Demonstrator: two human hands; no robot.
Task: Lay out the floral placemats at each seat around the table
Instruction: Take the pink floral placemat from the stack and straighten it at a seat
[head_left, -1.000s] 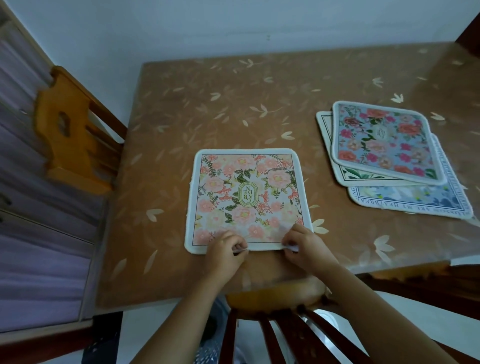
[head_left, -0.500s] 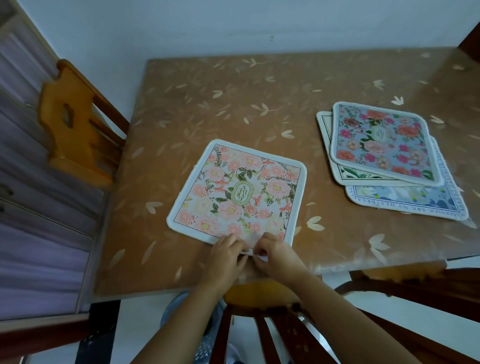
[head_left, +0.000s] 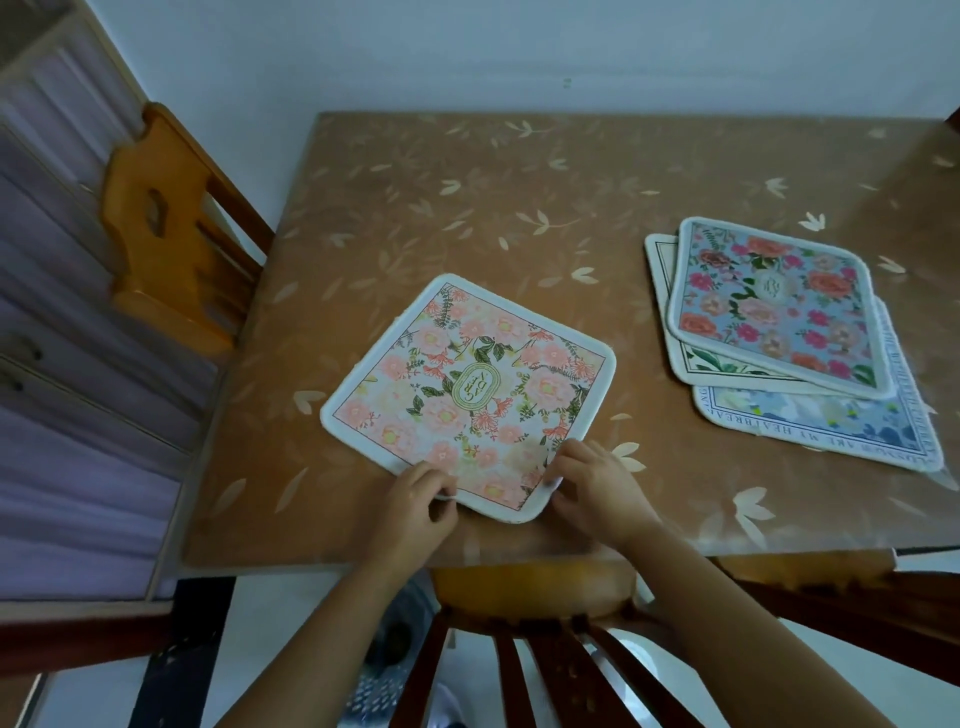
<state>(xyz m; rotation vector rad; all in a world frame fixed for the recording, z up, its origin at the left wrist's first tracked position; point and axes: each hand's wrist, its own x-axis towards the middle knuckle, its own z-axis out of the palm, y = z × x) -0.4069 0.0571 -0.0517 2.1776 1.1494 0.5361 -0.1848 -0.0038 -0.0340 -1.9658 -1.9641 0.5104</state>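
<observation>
A pink floral placemat (head_left: 470, 395) lies turned like a diamond near the front edge of the brown leaf-patterned table (head_left: 467, 208). My left hand (head_left: 421, 506) pinches its near edge left of the front corner. My right hand (head_left: 597, 488) pinches the edge right of that corner, lifting it slightly. To the right lies a loose stack of three mats: a blue one with red flowers (head_left: 774, 304) on top, a white one (head_left: 675, 332) under it, and a pale blue lettered one (head_left: 810, 423) at the bottom.
A light wooden chair (head_left: 166, 244) stands at the table's left side. A darker chair back (head_left: 530, 644) is tucked in at the front edge below my hands. Another dark chair (head_left: 852, 603) shows at the lower right. A wall runs behind the table.
The pink placemat has rotated from square with the table edge to a diamond angle and shifted slightly left. Both hands stayed on its near edge, now astride the front corner.
</observation>
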